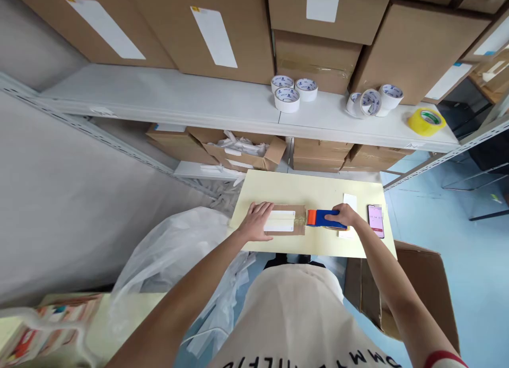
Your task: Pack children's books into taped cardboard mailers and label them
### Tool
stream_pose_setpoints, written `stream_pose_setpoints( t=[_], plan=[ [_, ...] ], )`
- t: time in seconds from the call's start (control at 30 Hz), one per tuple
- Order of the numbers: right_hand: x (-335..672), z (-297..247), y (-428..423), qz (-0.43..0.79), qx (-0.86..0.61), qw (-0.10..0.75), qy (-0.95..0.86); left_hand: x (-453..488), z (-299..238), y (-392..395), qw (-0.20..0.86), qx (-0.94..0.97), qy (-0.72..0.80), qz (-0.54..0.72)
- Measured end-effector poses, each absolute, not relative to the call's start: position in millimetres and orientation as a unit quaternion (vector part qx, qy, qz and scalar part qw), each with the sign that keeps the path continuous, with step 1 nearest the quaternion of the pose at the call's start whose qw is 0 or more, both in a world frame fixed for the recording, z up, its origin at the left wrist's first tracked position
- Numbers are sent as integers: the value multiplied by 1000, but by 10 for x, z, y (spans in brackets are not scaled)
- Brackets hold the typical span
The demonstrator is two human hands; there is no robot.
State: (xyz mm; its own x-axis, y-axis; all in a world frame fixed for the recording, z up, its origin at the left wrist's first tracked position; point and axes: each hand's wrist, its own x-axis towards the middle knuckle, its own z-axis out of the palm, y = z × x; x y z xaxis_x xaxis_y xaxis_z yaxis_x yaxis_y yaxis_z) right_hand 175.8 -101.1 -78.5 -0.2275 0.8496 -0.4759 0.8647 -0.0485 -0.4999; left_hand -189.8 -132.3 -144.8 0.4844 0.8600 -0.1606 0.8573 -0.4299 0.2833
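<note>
A small brown cardboard box [299, 226] with a white label [282, 224] lies flat on the pale yellow table [310, 185]. On its left end rests my left hand [257, 222], fingers stretched across the top and thumb apart. My right hand [342, 215] is wrapped round a blue tape dispenser [323, 218] with an orange front. The dispenser's orange end is at the box's right edge, and clear tape shows on the box there. A white sheet [350, 200] lies partly beneath the dispenser.
Right of my right hand lies a phone [375, 221]. Behind the table, a shelf [238, 100] carries white tape rolls [287, 98], a yellow tape roll [426, 122] and large cartons [222, 34]. A plastic bag [167, 251] hangs at left; an open carton [421, 283] stands at right.
</note>
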Motion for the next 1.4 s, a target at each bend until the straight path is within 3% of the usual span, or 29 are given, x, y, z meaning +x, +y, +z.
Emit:
stream_pose_setpoints(
  t=[0.2,0.47,0.67,0.83,1.0,1.23,1.4],
  plan=[
    [1651,-1117,-963,-390,599,-17,699,-1529,-1523,-1380,171,846,505,-9],
    [1818,-1098,-959,-401,591,7,700,-745,-1570,-1414,181,870,458,30],
    [2083,-958,-1021,-329,615,83,712,-799,-1517,-1437,168,873,457,6],
    [1370,-970,-1103,-229,655,123,710,-643,-1444,-1444,157,866,473,-36],
    [898,-1084,-1225,-239,621,123,736,-459,-1465,-1459,166,836,520,-52],
    [1334,-1397,-1441,-263,699,48,663,-691,-1476,-1526,250,807,530,73],
    [1284,-1657,-1655,-280,695,41,661,-1165,-1492,-1767,197,713,650,178]
  ],
)
